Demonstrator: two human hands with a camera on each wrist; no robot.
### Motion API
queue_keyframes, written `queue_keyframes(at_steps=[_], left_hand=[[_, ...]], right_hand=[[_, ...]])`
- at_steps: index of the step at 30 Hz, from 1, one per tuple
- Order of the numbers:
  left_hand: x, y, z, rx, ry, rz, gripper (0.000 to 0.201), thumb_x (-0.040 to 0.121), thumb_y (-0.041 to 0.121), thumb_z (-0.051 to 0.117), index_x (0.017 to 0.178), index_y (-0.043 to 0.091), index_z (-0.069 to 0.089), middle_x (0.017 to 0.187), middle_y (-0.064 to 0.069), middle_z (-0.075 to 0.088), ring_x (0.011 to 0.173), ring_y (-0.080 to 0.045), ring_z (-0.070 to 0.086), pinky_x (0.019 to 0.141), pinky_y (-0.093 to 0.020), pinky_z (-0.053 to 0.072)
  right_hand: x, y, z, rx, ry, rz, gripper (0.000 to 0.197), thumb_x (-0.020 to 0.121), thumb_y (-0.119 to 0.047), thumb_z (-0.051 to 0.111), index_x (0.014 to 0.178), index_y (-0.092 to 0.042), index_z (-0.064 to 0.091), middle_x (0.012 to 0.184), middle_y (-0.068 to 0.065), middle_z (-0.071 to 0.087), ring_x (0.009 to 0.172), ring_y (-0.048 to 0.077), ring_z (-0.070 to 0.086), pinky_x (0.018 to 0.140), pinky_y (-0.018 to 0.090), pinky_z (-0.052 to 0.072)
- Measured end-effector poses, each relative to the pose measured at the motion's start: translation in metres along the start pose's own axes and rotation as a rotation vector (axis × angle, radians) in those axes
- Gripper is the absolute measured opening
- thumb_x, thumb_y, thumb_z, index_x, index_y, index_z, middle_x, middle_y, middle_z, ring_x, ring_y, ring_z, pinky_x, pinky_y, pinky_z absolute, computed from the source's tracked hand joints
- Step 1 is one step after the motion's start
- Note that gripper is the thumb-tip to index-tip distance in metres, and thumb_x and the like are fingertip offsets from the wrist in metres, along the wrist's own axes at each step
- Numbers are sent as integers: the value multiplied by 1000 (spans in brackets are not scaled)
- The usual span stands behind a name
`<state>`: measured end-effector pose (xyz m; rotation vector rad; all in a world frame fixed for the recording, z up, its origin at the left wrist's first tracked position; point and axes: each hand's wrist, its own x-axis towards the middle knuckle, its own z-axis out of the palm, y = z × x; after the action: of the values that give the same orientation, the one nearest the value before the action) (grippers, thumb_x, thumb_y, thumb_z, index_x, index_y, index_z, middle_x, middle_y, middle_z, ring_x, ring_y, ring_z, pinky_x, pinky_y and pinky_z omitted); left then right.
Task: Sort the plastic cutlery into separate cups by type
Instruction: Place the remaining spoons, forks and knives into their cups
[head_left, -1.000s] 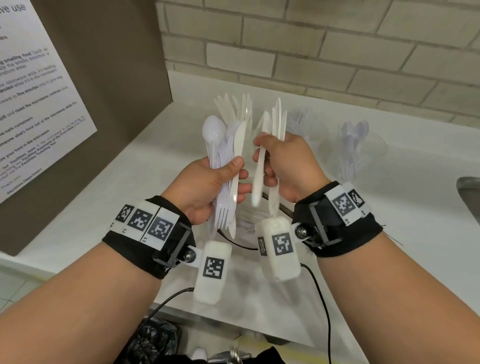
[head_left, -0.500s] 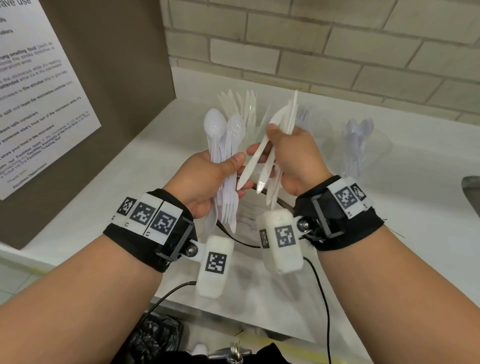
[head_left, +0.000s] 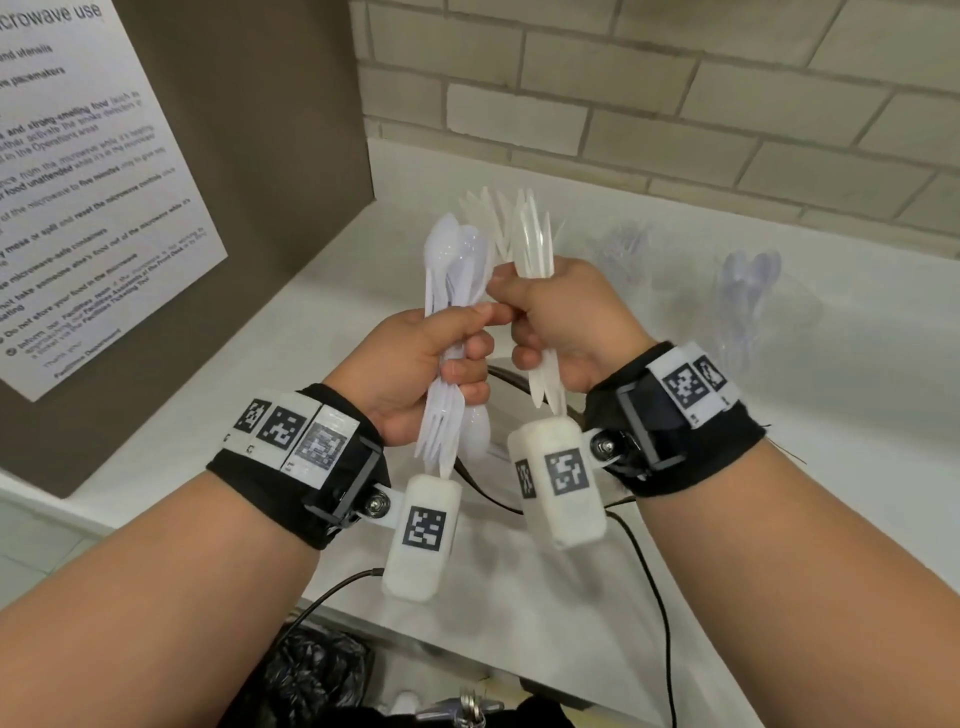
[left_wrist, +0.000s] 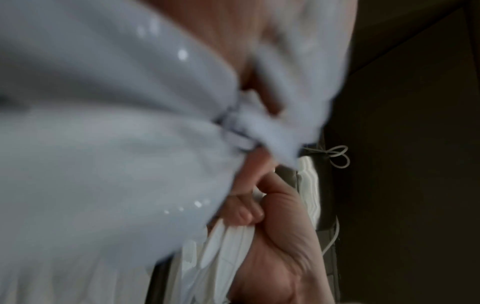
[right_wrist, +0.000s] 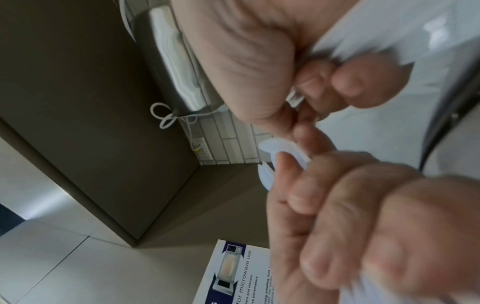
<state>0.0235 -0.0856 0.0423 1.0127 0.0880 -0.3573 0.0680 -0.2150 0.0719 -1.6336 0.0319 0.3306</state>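
My left hand (head_left: 467, 353) grips a mixed bundle of white plastic spoons and forks (head_left: 452, 260), spoon bowls up and fork tines (head_left: 436, 441) pointing down. My right hand (head_left: 524, 332), close beside it, grips a bunch of white knives (head_left: 530, 244) held upright. The thumbs nearly touch. At the back right stands a clear cup with spoons (head_left: 748, 301), and a second clear cup (head_left: 618, 254) with faint contents stands left of it. More white cutlery (head_left: 483, 208) stands behind the hands; its cup is hidden. Both wrist views are blurred, showing curled fingers (right_wrist: 319, 80) around white plastic (left_wrist: 103, 144).
The white counter (head_left: 779, 467) runs along a brick wall (head_left: 675, 104). A brown panel with a microwave notice (head_left: 78, 182) closes off the left side. Black cables (head_left: 649, 597) hang from the wrist cameras, and a black bag (head_left: 311, 675) sits below the counter's front edge.
The right hand has drawn its slanted, loose knives together into an upright bunch and moved closer to the left hand. The left hand still holds the spoons and forks.
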Motion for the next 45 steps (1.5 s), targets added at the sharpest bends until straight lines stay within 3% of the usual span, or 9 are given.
queue_keyframes(at_steps=[10,17,23,27,31,34,37,41,45], left_hand=[[6,5,-2,-75,-49,-30,33,98,23,41,121,5,57,82,-9,67,51,-10,55,53,-23,49],[7,3,6,28,123,-25,22,100,17,44,99,1,59,92,-19,73,78,-27,74,66,-33,61],[6,1,5,155,254,-15,16,98,19,51,90,6,56,63,-5,62,53,-15,62,79,-45,58],[7,1,3,258,295,-23,16,98,22,53,93,7,58,60,-1,58,50,-13,55,88,-54,52],[6,3,0,340,340,-14,18,97,24,54,93,7,59,64,-2,59,51,-12,57,86,-54,53],[4,9,-4,338,317,-30,18,96,23,55,93,6,59,63,-3,57,50,-14,54,81,-53,57],[1,13,-8,306,272,-43,18,96,22,55,93,5,58,62,-4,54,48,-15,51,75,-46,58],[3,14,-10,288,267,-47,18,97,22,54,94,5,58,62,-4,53,48,-15,50,73,-43,58],[7,15,-10,266,279,-50,17,97,22,54,91,7,59,62,-4,53,48,-15,50,63,-36,55]], right_hand=[[2,6,-9,166,-125,85,9,93,-17,61,97,-9,58,58,1,61,42,12,41,36,18,30],[7,-1,-14,186,140,-67,7,99,-12,43,96,-11,50,83,12,72,40,12,36,40,21,30],[30,-36,-48,186,393,-233,13,99,-12,39,108,-16,48,71,1,63,62,15,57,53,27,45],[66,-60,-49,169,405,-290,15,99,-12,34,106,-20,46,77,2,55,50,16,54,56,30,52],[112,-60,-30,52,381,-441,23,96,-11,40,114,-22,46,92,2,54,61,14,48,54,24,47],[136,-56,-20,77,355,-539,24,92,-7,40,106,-26,44,86,4,54,60,12,47,56,22,44],[159,-48,-16,105,336,-600,22,94,-10,40,108,-27,42,92,7,54,71,15,51,66,24,47],[182,-22,-12,14,265,-556,22,91,-14,43,103,-33,44,89,5,55,75,18,56,73,27,47],[194,-1,-17,-85,238,-407,28,85,-16,64,108,-26,52,86,-9,55,79,9,56,79,24,46]])
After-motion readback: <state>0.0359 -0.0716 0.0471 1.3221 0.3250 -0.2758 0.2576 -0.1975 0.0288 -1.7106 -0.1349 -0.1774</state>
